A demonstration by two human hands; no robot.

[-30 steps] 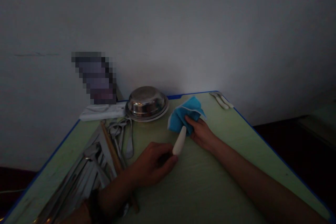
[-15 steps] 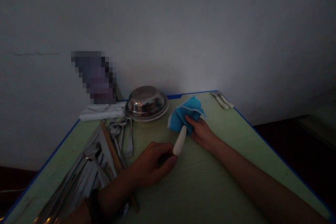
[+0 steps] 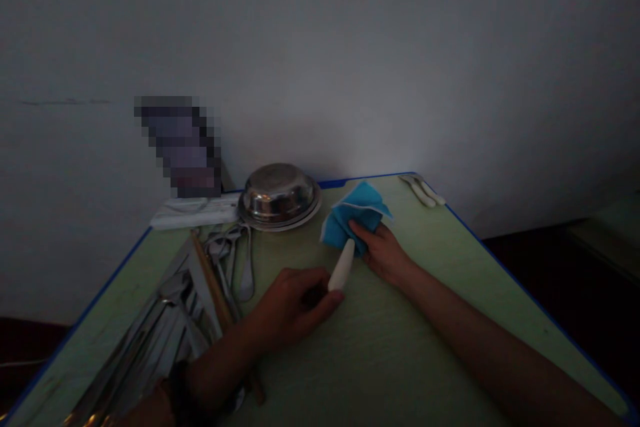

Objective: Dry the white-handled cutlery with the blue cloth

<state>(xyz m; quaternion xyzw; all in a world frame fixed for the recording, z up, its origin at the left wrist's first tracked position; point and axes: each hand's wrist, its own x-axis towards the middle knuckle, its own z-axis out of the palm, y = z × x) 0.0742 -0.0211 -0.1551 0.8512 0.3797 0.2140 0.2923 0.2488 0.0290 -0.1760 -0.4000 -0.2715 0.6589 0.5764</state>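
Note:
My left hand (image 3: 295, 307) rests on the green table (image 3: 390, 360), its fingers closed round the lower end of a white-handled utensil (image 3: 343, 267). The utensil's far end is hidden inside a folded blue cloth (image 3: 353, 217). My right hand (image 3: 383, 250) grips that cloth, pinching it round the utensil just past the white handle. The two hands lie close together near the table's middle.
A pile of metal cutlery (image 3: 170, 320) with a wooden stick lies at the left. An upturned steel bowl on plates (image 3: 280, 197) stands at the back by the wall, beside a white flat box (image 3: 195, 213). Two white-handled utensils (image 3: 423, 190) lie at the far right corner.
The utensil's handle has slid a little further into the cloth, and my left hand has crept slightly forward. The cloth has shifted a touch.

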